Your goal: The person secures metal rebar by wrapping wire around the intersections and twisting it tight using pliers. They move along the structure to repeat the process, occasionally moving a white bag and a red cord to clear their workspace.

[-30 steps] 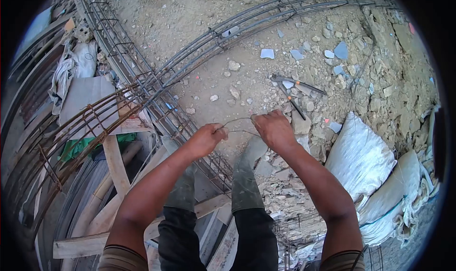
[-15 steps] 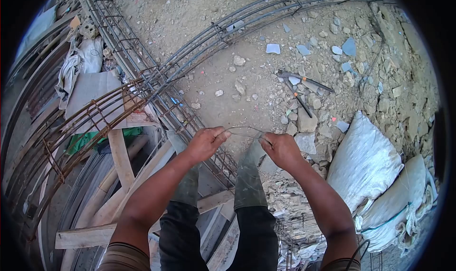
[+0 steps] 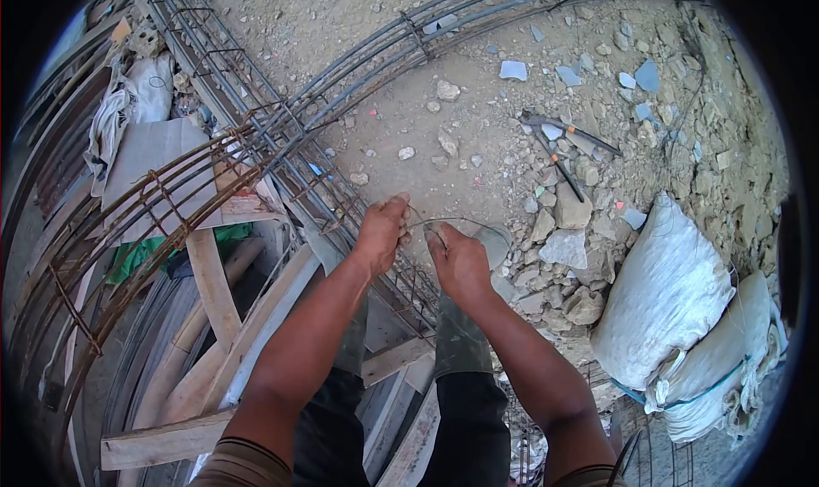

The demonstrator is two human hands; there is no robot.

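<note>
Thin wire (image 3: 478,220) spans my hands above the rubble-strewn ground (image 3: 409,175); my left hand (image 3: 382,231) and right hand (image 3: 461,265) each pinch it. The hands have drawn closer, leaving it bowed rather than stretched. Rebar cages (image 3: 290,137) lie beyond.

The person has two hands, one left hand (image 3: 381,231) and one right hand (image 3: 461,261), two sleeves (image 3: 249,460) and two boots (image 3: 461,344), with thin wire (image 3: 469,220) whose strands cannot be surely counted. Nearby are one pair of cutters (image 3: 570,129) with two handles (image 3: 597,141), two full white sacks (image 3: 661,295) on the right, one cardboard sheet (image 3: 162,163) and one piece of green material (image 3: 230,233). Two long rebar cages (image 3: 416,36) cross, and at least eight pale shards (image 3: 513,70) lie among stones (image 3: 447,90) too numerous to count.
</note>
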